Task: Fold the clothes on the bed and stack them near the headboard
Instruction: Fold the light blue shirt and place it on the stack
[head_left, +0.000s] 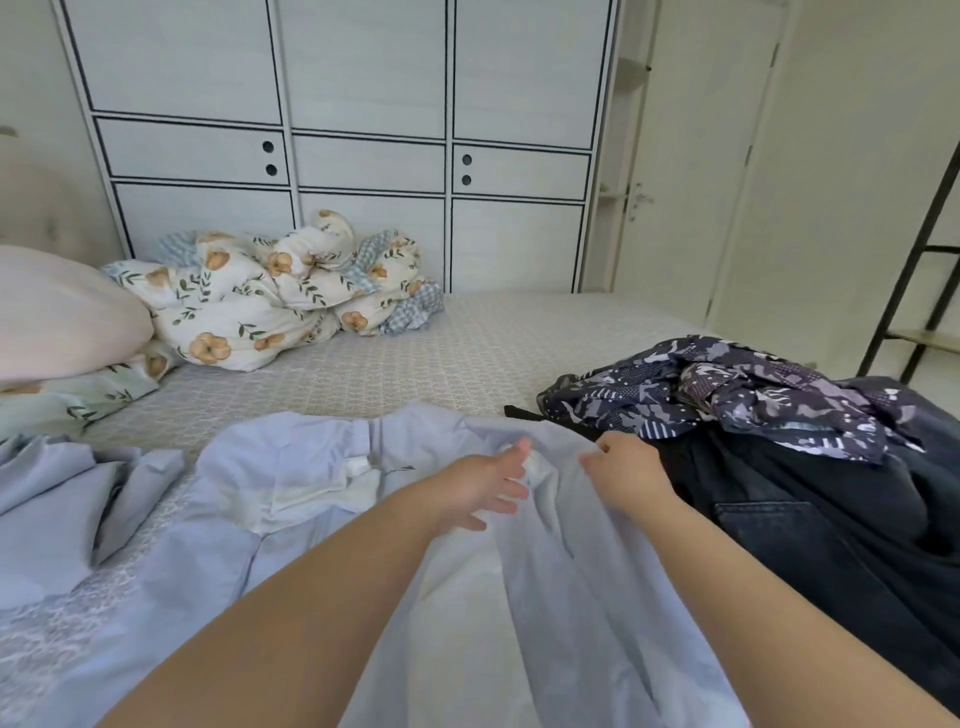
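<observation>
- Bedding first: a grey patterned bed sheet (467, 353) covers the mattress, with a bundled floral duvet in cream, orange and green (260, 301) lying at its far side near a pale pink pillow (57, 312) on the left.
- A pale blue cotton garment with a white lining (322, 493) lies spread across the near part of the bed, right in front of the person; more pale blue cloth (57, 499) sits crumpled just to its left.
- The left hand (480, 486) reaches over the pale blue garment with its fingers spread and fairly straight, resting on the cloth rather than closed round it.
- The right hand (621, 470) has its fingers curled down and pinches a raised fold of the same garment near its upper edge.
- To the right lies a heap of dark clothes: a navy printed blouse with white shapes (737, 389) on top of dark blue denim jeans (810, 525) showing a back pocket.
- Behind the bed stands a white panelled wardrobe with dark trim (337, 104); a black metal shelf frame (919, 260) is at the far right.
</observation>
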